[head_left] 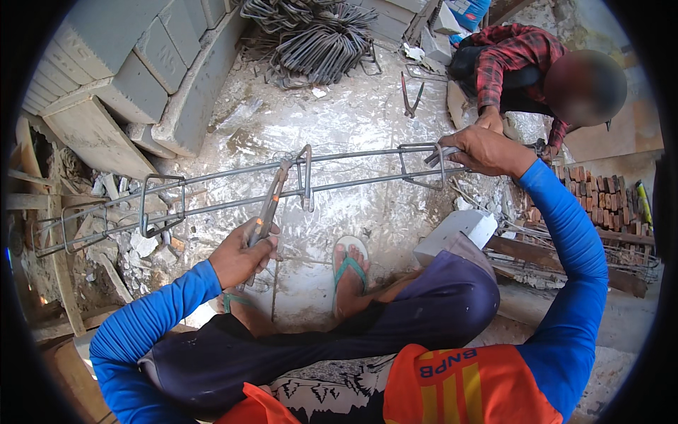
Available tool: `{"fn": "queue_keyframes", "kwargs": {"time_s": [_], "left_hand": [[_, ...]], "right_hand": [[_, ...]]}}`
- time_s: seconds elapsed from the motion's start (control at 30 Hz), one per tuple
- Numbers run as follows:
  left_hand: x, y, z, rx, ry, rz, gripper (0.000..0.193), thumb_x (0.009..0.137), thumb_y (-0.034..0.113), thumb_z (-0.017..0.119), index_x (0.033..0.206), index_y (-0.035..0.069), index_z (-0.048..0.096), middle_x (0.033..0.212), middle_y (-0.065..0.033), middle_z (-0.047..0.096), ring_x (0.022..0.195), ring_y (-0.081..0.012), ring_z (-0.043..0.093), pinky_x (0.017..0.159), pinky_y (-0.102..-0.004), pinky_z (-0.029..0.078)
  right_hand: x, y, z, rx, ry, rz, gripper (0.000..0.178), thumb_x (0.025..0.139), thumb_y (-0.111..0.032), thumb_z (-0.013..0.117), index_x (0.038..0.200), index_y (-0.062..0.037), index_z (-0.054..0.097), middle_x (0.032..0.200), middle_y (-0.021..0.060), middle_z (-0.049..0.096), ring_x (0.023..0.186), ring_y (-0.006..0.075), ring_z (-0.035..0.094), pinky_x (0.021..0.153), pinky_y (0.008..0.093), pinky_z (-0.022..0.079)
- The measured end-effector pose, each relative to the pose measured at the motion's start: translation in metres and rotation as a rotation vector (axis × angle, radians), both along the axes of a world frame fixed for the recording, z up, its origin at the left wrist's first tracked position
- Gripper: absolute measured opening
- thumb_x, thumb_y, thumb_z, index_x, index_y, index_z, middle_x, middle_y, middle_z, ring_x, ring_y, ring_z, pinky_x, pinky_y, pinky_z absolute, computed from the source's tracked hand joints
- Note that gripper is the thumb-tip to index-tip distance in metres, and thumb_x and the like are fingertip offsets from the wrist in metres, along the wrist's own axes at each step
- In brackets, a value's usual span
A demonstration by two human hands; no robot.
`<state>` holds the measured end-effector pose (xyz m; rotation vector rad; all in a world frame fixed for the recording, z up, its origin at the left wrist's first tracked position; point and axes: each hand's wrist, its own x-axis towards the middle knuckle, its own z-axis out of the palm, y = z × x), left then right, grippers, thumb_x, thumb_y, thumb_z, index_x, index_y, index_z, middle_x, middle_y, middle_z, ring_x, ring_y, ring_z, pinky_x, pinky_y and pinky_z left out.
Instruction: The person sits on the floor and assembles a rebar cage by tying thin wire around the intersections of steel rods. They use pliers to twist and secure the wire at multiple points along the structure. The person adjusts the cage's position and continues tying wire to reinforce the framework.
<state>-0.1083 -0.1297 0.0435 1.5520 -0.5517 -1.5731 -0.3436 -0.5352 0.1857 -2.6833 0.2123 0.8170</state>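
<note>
A long rebar cage (360,184) of thin steel bars with square stirrups lies across in front of me, from the far left to my right hand. My left hand (244,256) is closed around the handles of a pair of pincers (268,208). The pincers point up, with their jaws at the upper bar, just left of the middle stirrup (306,177). My right hand (492,150) grips the cage's right end beside another stirrup (405,166); its fingers are partly hidden.
A person in a plaid shirt (519,56) crouches at the upper right, one hand close beyond mine. Another pair of pincers (412,99) lies on the floor. Around are piled stirrups (328,46), grey blocks (166,53), rubble (145,244), a pale block (452,237) and stacked bricks (600,194).
</note>
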Motion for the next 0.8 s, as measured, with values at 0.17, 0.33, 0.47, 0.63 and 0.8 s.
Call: {"fn": "queue_keyframes", "kwargs": {"time_s": [0.17,0.33,0.47,0.63,0.8], "left_hand": [[0.006,-0.002,0.001,0.023,-0.065,-0.061,0.027,0.103,0.019,0.057,0.124,0.002,0.055,0.083,-0.0015,0.058,0.067,-0.0067,0.052,0.058,-0.0258,0.045],[0.033,0.017,-0.022,-0.221,-0.631,-0.312,0.038,0.095,0.02,0.065,0.126,0.001,0.054,0.09,-0.0118,0.063,0.078,-0.0278,0.063,0.07,-0.0398,0.051],[0.062,0.05,-0.058,-0.331,-0.859,-0.613,0.052,0.084,0.02,0.071,0.129,0.001,0.051,0.109,-0.0244,0.064,0.099,-0.0458,0.063,0.084,-0.0501,0.053],[0.036,0.073,-0.129,-0.257,-0.99,-0.825,0.06,0.085,0.023,0.073,0.136,0.002,0.051,0.121,-0.0215,0.061,0.108,-0.0414,0.063,0.093,-0.0487,0.053],[0.028,0.068,-0.156,-0.2,-0.985,-0.834,0.059,0.083,0.023,0.076,0.135,0.005,0.054,0.127,-0.0187,0.06,0.115,-0.0372,0.06,0.101,-0.0464,0.05]], "right_hand": [[-0.034,0.0,-0.026,-0.117,-0.148,-0.011,0.02,0.093,-0.009,0.062,0.11,0.0,0.057,0.098,0.0224,0.066,0.097,0.043,0.066,0.084,0.0491,0.05],[-0.049,-0.011,-0.021,-0.145,-0.113,-0.051,0.016,0.092,-0.012,0.065,0.1,-0.0005,0.056,0.1,0.0186,0.061,0.103,0.0364,0.062,0.089,0.0478,0.048],[-0.048,-0.014,-0.022,-0.359,-0.19,0.164,0.016,0.09,-0.014,0.067,0.095,-0.0013,0.059,0.1,0.0162,0.061,0.102,0.0326,0.059,0.091,0.045,0.046],[-0.043,-0.019,-0.024,-0.375,-0.172,0.181,0.021,0.085,-0.016,0.07,0.097,-0.0011,0.062,0.102,0.0141,0.061,0.105,0.0316,0.058,0.093,0.0438,0.046],[-0.086,-0.04,-0.027,-0.53,-0.063,0.055,0.022,0.086,-0.018,0.07,0.099,-0.0015,0.064,0.095,0.016,0.065,0.102,0.0357,0.063,0.092,0.0481,0.049]]}}
